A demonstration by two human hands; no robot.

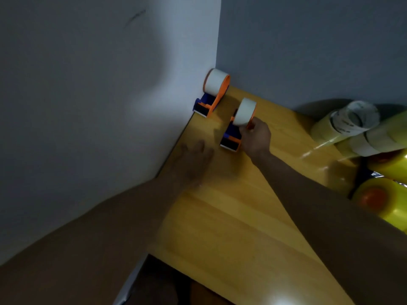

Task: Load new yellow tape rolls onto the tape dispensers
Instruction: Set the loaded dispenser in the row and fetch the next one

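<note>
1. Head view, hands: our right hand (255,137) has its grip curled onto the near tape dispenser (236,130), fingers pinching at the orange side plate just beside the pale roll (244,112) mounted on it. Our left hand (195,157) lies blurred, fingers loosely spread over the bench (231,216), holding nothing, close to the dispenser's front end.

2. Head view, task things: a second dispenser (212,93) stands in the corner against the wall (99,95), also carrying a whitish roll. The new yellow tape rolls (383,199) lie well apart at the right edge, partly in clear wrapping, behind a stack of paler rolls (345,126).

3. Head view, risks: we judge the dispenser light and the bench slick, so a one-handed pull on the roll could slide or tip the whole body. The cutter end, facing our left hand, likely has a toothed blade; we cannot see it clearly, but fingers there could be nicked.

4. Head view, materials: the dispensers are hard plastic, orange discs on blue bases with dark fronts. The mounted rolls look matte and cylindrical. The yellow rolls are glossy and translucent with round cores. The bench is smooth, wood-grained laminate that catches the light
</note>
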